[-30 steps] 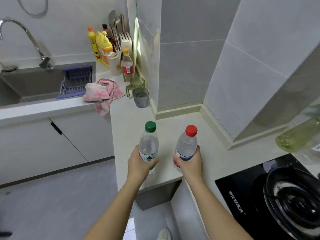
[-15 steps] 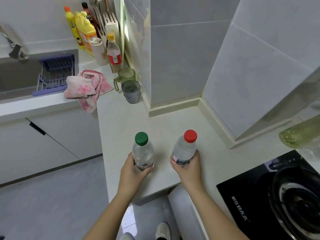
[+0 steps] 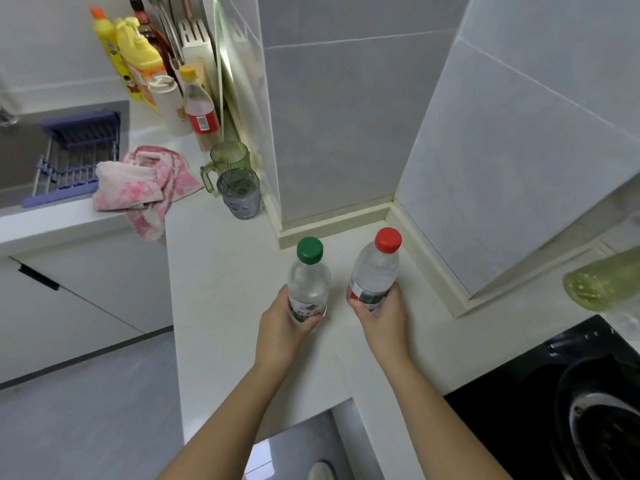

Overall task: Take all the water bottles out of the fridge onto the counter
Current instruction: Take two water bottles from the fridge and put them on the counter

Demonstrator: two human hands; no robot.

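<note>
Nearest on the right: black hob point(image 3: 512, 427) with a dark pan point(image 3: 602, 420), close enough to clip with the right elbow on pulling back. Next out, left grip point(image 3: 282, 327) curled round the label band of the green-capped bottle point(image 3: 308, 289); right grip point(image 3: 382, 315) wrapped likewise round the red-capped bottle point(image 3: 374, 271). Both bottles near upright over the pale desk point(image 3: 221, 289), just beside each other, the red one tilted toward the wall corner. Hard to tell whether either base sits flat on the desk yet; possibly just above it. Risk from here: letting go too soon, or with that tilt uncorrected, then a topple into the neighbour bottle or a roll toward the desk's front edge. Worth setting down square, then spreading the fingers straight off without dragging the labels. Farther back, grey cup point(image 3: 239, 194) and green mug point(image 3: 230, 159) by the wall, pink cloth point(image 3: 145, 181) off to the left: well apart from the bottles, little danger there.
</note>
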